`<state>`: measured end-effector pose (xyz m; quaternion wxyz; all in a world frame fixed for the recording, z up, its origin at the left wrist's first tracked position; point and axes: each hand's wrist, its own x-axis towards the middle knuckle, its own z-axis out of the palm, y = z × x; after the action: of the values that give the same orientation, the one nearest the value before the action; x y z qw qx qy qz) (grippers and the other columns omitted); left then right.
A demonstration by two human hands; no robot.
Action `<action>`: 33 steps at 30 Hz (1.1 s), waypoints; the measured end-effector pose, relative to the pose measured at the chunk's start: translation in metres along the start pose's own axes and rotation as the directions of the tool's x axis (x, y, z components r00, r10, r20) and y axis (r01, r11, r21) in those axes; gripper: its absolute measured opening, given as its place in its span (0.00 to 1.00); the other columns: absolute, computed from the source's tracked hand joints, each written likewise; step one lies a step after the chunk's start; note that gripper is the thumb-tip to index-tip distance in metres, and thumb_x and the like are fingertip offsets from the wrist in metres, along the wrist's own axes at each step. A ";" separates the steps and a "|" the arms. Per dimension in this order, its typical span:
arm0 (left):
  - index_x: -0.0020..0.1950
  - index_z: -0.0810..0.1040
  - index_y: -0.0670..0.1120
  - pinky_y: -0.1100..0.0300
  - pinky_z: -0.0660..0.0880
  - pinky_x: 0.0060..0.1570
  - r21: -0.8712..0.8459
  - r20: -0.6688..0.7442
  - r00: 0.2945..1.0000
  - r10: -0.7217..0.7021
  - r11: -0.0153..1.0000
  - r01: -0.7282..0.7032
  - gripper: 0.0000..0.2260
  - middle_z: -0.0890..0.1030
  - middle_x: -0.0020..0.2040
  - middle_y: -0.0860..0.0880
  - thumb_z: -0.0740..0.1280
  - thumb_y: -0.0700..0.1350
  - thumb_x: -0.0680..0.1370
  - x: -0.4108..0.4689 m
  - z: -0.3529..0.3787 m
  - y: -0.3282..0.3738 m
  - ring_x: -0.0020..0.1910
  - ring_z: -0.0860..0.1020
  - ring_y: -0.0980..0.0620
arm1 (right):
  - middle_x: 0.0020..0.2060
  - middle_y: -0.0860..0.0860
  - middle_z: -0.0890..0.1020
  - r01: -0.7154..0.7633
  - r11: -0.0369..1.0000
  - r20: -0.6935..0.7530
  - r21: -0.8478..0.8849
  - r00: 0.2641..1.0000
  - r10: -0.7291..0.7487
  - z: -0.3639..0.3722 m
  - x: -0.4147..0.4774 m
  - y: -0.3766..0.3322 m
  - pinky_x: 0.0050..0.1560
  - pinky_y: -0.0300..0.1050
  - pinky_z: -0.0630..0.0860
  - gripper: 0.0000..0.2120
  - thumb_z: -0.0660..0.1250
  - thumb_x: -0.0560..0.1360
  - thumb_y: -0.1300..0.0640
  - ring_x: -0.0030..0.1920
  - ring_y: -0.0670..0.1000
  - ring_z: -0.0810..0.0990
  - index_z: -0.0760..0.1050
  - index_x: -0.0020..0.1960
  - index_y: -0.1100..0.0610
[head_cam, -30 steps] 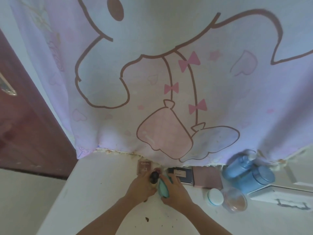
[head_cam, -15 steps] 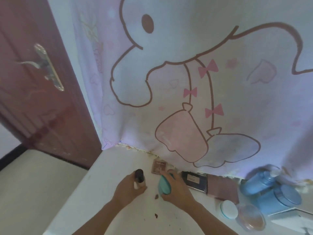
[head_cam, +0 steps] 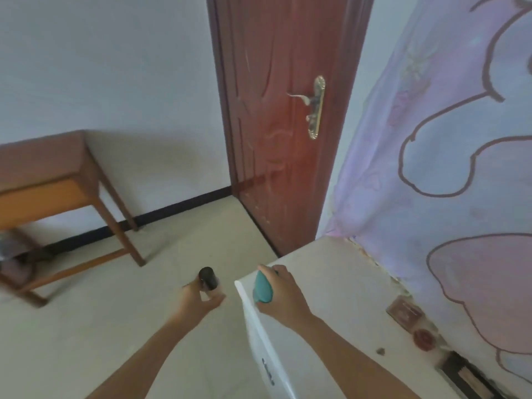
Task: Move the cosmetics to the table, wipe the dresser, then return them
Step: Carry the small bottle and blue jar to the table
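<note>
Left of the dresser point(head_cam: 331, 286), past its corner and over the floor, the left hand point(head_cam: 198, 300) curls its fingers around a small dark-capped bottle point(head_cam: 209, 280), probably light, rigid and slick, best gripped round its body. Above the dresser's corner, the right hand point(head_cam: 280, 292) closes over a teal case point(head_cam: 262, 289), likely smooth and light.

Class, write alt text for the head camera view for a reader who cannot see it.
The left hand holds a black-capped bottle over the floor; the right hand holds a teal case above the white dresser corner. A wooden table stands ahead left.
</note>
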<state>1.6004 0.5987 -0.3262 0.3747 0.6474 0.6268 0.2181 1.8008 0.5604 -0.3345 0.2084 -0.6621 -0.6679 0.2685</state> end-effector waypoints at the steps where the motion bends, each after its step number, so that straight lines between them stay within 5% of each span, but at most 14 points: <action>1: 0.49 0.76 0.43 0.55 0.72 0.49 -0.016 -0.039 0.999 -0.028 1.000 0.027 0.12 0.78 0.44 0.46 0.74 0.38 0.68 -0.003 -0.014 -0.014 0.48 0.77 0.44 | 0.63 0.52 0.64 0.032 0.999 0.014 -0.016 0.999 -0.031 0.004 0.005 -0.014 0.59 0.41 0.68 0.35 0.70 0.69 0.54 0.62 0.52 0.66 0.58 0.72 0.49; 15: 0.51 0.74 0.47 0.60 0.73 0.45 0.034 -0.367 0.929 -0.052 0.997 0.070 0.14 0.80 0.47 0.49 0.71 0.50 0.70 -0.135 -0.243 -0.167 0.46 0.78 0.51 | 0.62 0.51 0.64 0.351 0.912 0.199 -0.213 0.929 -0.311 0.144 -0.008 -0.251 0.59 0.44 0.70 0.35 0.70 0.69 0.53 0.63 0.52 0.66 0.58 0.72 0.47; 18: 0.48 0.71 0.49 0.64 0.69 0.41 0.076 -0.427 0.903 -0.046 0.993 0.087 0.12 0.77 0.44 0.52 0.71 0.50 0.71 -0.172 -0.300 -0.199 0.44 0.77 0.53 | 0.62 0.50 0.64 0.416 0.890 0.251 -0.186 0.896 -0.366 0.184 -0.012 -0.313 0.57 0.41 0.70 0.35 0.69 0.69 0.53 0.62 0.51 0.67 0.58 0.72 0.46; 24: 0.56 0.74 0.46 0.62 0.70 0.43 0.063 -0.547 0.824 -0.148 0.974 0.217 0.18 0.77 0.48 0.51 0.71 0.52 0.71 -0.224 -0.381 -0.256 0.46 0.76 0.51 | 0.60 0.49 0.65 0.530 0.840 0.280 -0.120 0.829 -0.483 0.235 -0.006 -0.420 0.55 0.39 0.69 0.35 0.69 0.69 0.51 0.59 0.50 0.69 0.57 0.72 0.47; 33: 0.57 0.73 0.45 0.61 0.71 0.43 -0.041 -0.619 0.729 -0.291 0.939 0.341 0.19 0.79 0.51 0.47 0.71 0.51 0.70 -0.225 -0.440 -0.322 0.46 0.76 0.51 | 0.60 0.49 0.64 0.634 0.770 0.369 -0.069 0.734 -0.571 0.290 0.047 -0.500 0.49 0.35 0.66 0.37 0.70 0.70 0.53 0.52 0.46 0.69 0.57 0.73 0.48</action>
<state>1.0340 0.4508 -0.2543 0.1565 0.4380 0.8229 0.3264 1.2287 0.5935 -0.2436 0.1065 -0.3713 -0.8941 0.2267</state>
